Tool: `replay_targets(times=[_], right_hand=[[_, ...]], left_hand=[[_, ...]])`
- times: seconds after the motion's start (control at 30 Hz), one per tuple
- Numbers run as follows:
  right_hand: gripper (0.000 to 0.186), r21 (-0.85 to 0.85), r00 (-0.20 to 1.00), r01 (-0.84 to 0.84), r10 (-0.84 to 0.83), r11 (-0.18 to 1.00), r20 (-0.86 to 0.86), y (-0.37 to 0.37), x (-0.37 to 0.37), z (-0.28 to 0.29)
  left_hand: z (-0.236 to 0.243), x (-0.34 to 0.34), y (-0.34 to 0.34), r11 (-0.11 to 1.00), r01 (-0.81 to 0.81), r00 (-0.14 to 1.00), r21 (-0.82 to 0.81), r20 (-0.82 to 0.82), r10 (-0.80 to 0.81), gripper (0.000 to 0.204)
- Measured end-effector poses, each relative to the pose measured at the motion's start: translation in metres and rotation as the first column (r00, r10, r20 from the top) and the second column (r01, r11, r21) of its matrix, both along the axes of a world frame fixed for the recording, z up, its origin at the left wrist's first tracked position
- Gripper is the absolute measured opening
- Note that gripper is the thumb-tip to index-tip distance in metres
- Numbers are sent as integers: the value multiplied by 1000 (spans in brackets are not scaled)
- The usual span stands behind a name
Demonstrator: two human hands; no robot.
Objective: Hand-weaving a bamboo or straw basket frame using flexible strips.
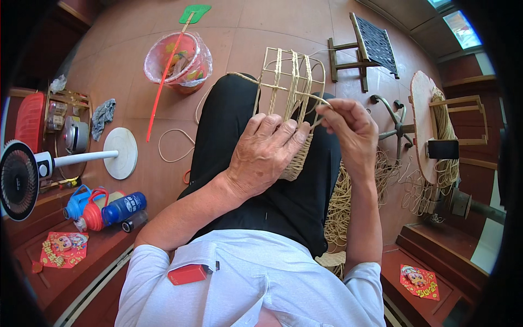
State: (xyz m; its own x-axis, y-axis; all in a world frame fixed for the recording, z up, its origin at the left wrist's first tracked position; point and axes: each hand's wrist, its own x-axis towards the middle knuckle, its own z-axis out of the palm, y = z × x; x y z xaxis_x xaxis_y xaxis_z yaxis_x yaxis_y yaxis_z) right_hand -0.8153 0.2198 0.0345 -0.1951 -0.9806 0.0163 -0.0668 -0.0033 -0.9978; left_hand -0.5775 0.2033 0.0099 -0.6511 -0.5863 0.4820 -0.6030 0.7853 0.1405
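Note:
A partly woven basket (298, 163) stands between my knees, its bare frame (266, 68) wrapped with upright twisted strands and its lower part closely woven. My left hand (264, 150) lies over the near side, fingers curled onto the weave and holding it. To the right of the frame, my right hand (353, 126) pinches a tan cord (315, 98) between thumb and fingers. This cord crosses the uprights, and a length of it trails left over my knee. The basket's inside and the tips of some left fingers are hidden.
Loose cord (339, 210) is heaped beside my right leg. A lined pink bin (207, 62) with a red-handled fly swatter (195, 12) stands ahead left. Ahead right are a stool (376, 43) and a wheeled chair base (400, 129). A fan (19, 180) and bottles (125, 208) are at left.

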Motion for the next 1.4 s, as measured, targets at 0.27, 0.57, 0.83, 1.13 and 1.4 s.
replay_targets(times=[0.27,0.57,0.83,1.13,1.4], right_hand=[[46,-59,990,105,-110,993,-84,-8,27,-20],[62,140,983,-89,65,986,172,34,25,-13],[35,96,636,-26,-58,995,769,52,19,-24],[49,131,470,143,-184,981,863,89,-84,-64],[19,526,98,822,-963,221,251,367,-477,-140]], left_hand=[[10,-6,1,992,-16,1000,122,6,15,37],[20,3,16,962,25,994,271,-110,6,32],[15,-3,22,981,-10,973,194,-223,53,35],[2,-44,19,997,33,994,63,-103,-27,19],[-6,-47,16,1000,10,987,5,-162,-9,11]])
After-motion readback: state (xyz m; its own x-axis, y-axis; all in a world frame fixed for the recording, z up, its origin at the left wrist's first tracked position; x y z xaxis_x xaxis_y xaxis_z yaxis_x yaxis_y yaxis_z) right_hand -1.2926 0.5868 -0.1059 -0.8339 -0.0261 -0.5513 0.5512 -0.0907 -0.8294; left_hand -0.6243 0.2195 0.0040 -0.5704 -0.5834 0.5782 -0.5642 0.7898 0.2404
